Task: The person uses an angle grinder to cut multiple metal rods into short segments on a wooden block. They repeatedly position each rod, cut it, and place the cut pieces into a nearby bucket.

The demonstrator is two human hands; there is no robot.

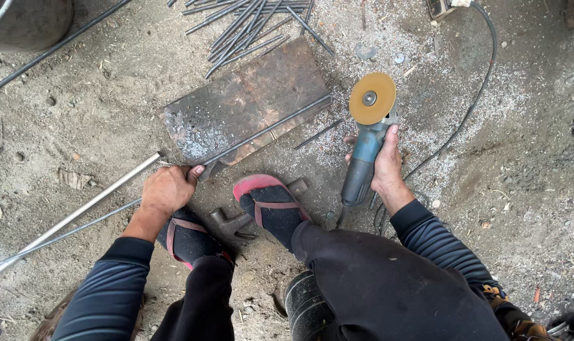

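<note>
Closest in, the person squats low over the dirt floor (78,113), dark trousers and black socks in red sandals (271,202), with a hammer (233,221) lying between the feet. The left hand (167,189) is closed in a fist around the near end of a thin steel rod (268,128), pinning it down where it leaves the near-left corner of a rusty steel plate (249,101). A thicker, paler metal bar (72,218) and another thin rod run away from that hand toward the lower left edge of the view.

The right hand (384,167) is wrapped tight round the blue body of an angle grinder (366,139), thumb along the housing. Its yellow cutting disc (372,98) faces upward just off the plate's right corner, near the rod but not touching it; whether it is spinning I cannot tell. The black power cable (470,107) loops off behind toward the top right.

The held rod looks long, straight and dark, lying diagonally along the plate's near edge and uncut as far as I can see. Beyond the plate's far edge lies a heap of short cut rod pieces (249,25), and pale grinding dust covers the ground around the plate. By my reckoning many lengths are already done, and this rod is lined up but not yet started.
</note>
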